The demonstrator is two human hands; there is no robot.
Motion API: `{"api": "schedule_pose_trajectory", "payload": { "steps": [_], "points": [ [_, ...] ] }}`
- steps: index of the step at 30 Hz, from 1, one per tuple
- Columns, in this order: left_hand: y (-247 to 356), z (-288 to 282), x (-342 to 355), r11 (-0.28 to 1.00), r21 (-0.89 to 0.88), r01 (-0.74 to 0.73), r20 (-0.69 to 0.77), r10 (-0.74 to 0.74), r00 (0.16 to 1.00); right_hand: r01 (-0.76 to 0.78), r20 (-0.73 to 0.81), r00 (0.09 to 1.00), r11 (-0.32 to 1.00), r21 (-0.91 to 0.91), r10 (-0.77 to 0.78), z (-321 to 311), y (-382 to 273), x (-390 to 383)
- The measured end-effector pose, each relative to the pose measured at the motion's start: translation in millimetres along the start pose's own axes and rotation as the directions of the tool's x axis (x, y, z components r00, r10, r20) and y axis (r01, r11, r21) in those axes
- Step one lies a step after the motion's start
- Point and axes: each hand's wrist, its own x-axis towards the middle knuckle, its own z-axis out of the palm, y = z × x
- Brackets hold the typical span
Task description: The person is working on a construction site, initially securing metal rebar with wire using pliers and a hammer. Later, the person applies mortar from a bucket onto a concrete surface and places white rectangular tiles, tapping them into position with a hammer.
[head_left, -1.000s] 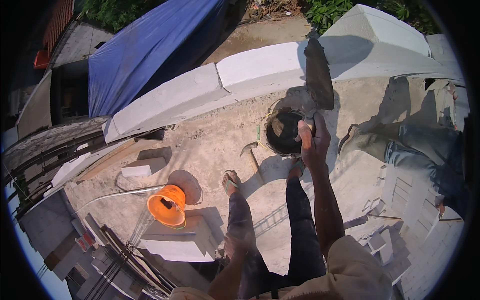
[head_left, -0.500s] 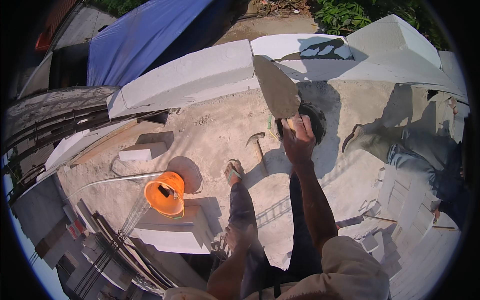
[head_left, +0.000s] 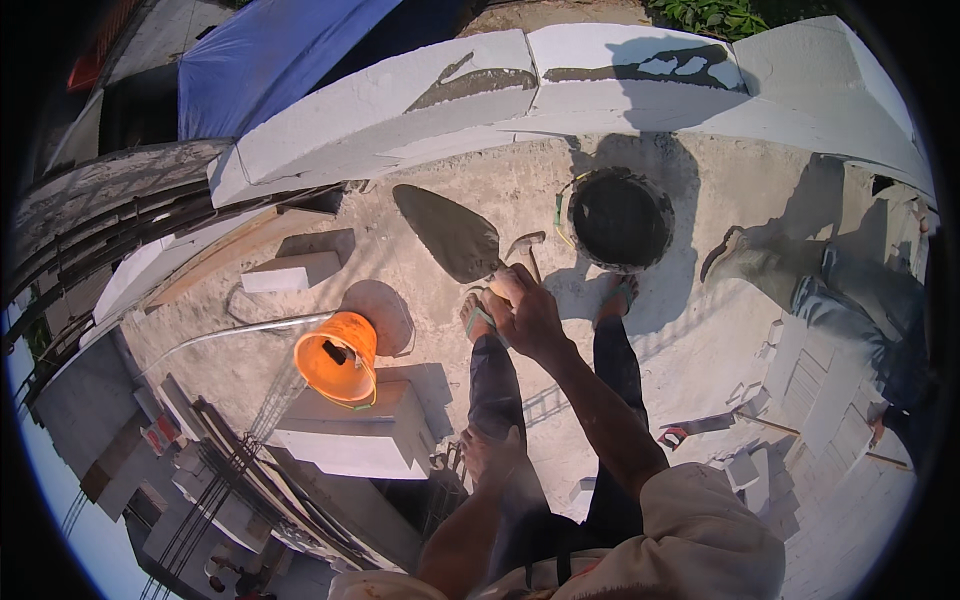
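Observation:
My right hand (head_left: 528, 318) grips the handle of a trowel (head_left: 447, 232), whose broad pointed blade is smeared grey and hangs above the concrete floor. Resting on my left knee, my left hand (head_left: 490, 453) holds nothing, its fingers lying over the trouser leg. Beyond the trowel runs a low row of white blocks (head_left: 370, 120). Wet grey mortar (head_left: 480, 82) lies on top of the left block, and another patch of mortar (head_left: 640, 70) lies on the block beside it. A round black bucket (head_left: 620, 220) of grey mortar stands to the right of the trowel.
A hammer (head_left: 527, 250) lies close to my feet. To the left, an orange bucket (head_left: 338, 362) sits tilted near a large white block (head_left: 350, 440), and a smaller block (head_left: 290, 272) lies farther off. Another person's leg (head_left: 840, 310) is at the right. A blue tarp (head_left: 270, 70) hangs beyond the wall.
My right hand has swung the trowel left and nearer, away from above the mortar bucket. A mortar strip now shows on the left block. My left hand stays on the knee.

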Motion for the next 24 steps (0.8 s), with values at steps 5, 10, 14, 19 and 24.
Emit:
{"api": "schedule_pose_trajectory", "payload": {
  "steps": [5, 10, 14, 19, 24],
  "points": [
    [-2, 18, 0, 0.985, 0.053, -0.163, -0.087, 0.167, 0.982, -0.389, 0.047, 0.920, 0.921, 0.005, 0.388, -50, 93, -66],
    [3, 33, -4, 0.967, 0.153, -0.202, -0.096, 0.218, 0.971, -0.624, -0.093, 0.745, 0.639, -0.450, 0.661, -123, 273, -51],
    [7, 41, -4, 0.951, 0.206, -0.232, -0.064, 0.250, 0.966, -0.604, -0.284, 0.768, 0.501, -0.620, 0.574, -140, 365, -9],
    [15, 49, -10, 0.940, 0.222, -0.259, -0.086, 0.283, 0.955, -0.346, 0.090, 0.837, 0.650, -0.677, 0.539, -139, 401, 5],
    [21, 49, -10, 0.932, 0.212, -0.294, -0.115, 0.322, 0.940, -0.562, 0.222, 0.751, 0.779, -0.279, 0.621, -189, 366, -31]
  ]
}}
